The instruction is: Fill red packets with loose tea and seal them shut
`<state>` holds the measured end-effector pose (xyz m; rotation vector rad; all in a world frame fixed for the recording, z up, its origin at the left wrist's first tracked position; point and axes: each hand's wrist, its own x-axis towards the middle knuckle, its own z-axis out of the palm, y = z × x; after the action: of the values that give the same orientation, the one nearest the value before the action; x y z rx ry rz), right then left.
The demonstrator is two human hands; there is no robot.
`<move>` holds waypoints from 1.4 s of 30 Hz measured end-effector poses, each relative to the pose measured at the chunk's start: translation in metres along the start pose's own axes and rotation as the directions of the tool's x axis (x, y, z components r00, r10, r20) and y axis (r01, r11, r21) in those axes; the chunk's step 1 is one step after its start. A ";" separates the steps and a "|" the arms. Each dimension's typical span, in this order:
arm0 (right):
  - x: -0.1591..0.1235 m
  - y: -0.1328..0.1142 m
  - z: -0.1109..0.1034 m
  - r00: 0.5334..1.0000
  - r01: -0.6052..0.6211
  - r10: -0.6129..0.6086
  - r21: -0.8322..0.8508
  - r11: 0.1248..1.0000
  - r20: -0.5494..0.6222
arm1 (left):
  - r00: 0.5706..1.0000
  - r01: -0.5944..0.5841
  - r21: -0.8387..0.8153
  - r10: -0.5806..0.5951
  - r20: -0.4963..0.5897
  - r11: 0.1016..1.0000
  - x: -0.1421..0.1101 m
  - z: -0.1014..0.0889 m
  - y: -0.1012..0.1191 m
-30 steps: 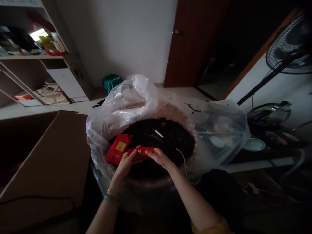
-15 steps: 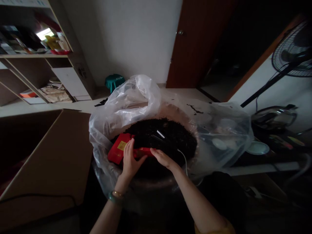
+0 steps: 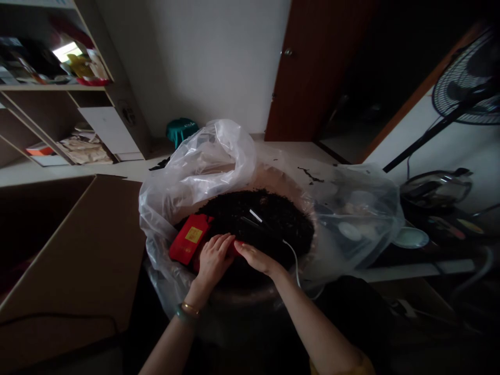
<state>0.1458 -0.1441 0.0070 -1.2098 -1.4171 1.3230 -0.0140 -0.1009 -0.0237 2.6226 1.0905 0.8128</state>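
Note:
A heap of dark loose material (image 3: 269, 219) fills a large clear plastic bag (image 3: 211, 156) in front of me. A red packet with a yellow label (image 3: 190, 238) lies on the heap's left edge. My left hand (image 3: 214, 259) lies over a second red packet (image 3: 235, 249), of which only a sliver shows, its fingers bent down on it. My right hand (image 3: 253, 256) touches that packet's right end with fingers stretched flat. A small black-and-white tool (image 3: 255, 217) with a white cord rests on the heap.
An open cardboard box (image 3: 70, 250) stands at the left. Wooden shelves (image 3: 58, 104) with papers fill the far left. A brown door (image 3: 312, 67), a standing fan (image 3: 464, 78), a kettle (image 3: 433, 187) and a bowl (image 3: 410, 237) sit at the right. A green stool (image 3: 180, 129) stands by the wall.
The second red packet was held up between both hands; it is now pressed down onto the heap, with my left hand moved over it and covering most of it.

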 end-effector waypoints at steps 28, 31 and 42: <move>0.043 0.035 -0.063 0.820 -0.537 0.119 -0.681 0.497 -0.560 | 0.876 0.353 -0.305 -0.427 -0.223 0.884 0.002 0.005 -0.007; 0.048 0.027 -0.040 0.876 -0.469 0.153 -0.737 0.487 -0.457 | 0.866 0.367 -0.322 -0.447 -0.224 0.873 0.001 0.004 -0.006; 0.076 -0.009 -0.001 0.985 0.067 0.133 -0.953 0.294 0.110 | 0.879 0.378 -0.242 -0.428 -0.208 0.894 0.001 0.004 -0.004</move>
<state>0.1308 -0.0691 0.0128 -1.8971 -2.4974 0.4288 -0.0133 -0.0972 -0.0280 2.0589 1.4774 1.1110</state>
